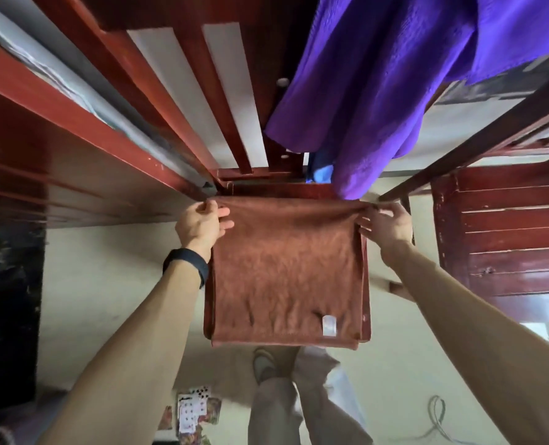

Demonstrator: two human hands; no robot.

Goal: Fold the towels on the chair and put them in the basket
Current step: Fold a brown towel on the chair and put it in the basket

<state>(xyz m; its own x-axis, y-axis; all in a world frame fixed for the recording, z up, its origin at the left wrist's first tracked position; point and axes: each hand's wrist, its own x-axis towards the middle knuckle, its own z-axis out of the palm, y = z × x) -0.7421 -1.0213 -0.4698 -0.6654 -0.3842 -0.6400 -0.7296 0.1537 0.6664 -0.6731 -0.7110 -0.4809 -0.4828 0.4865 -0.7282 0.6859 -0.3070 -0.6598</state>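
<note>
Brown towel [286, 268]: is lying flat across the chair seat [367, 284] and covering nearly all of it, so the seat is serving as a folding surface.
Left hand [202, 224]: is pinching the towel's far left corner, thumb on top and fingers curling beneath; a dark wristband [186, 264] is sitting on that wrist.
Right hand [384, 226]: is pinching the far right corner in the same way.
Hands together: are working well apart, one at each corner, pulling the far edge straight so the cloth is lying smooth and square.
Purple towel [379, 91]: is draping over the chair back [228, 91], its lower end hanging just above the brown towel's far right corner, probably waiting its turn.
Blue cloth [323, 175]: is peeking out behind the purple towel; what it is cannot be told.
Basket: is not showing here.
Step in hand: judging by the grip, a fold toward the near edge is being set up.
Risk: the hanging purple end is likely getting in the right hand's way.
</note>
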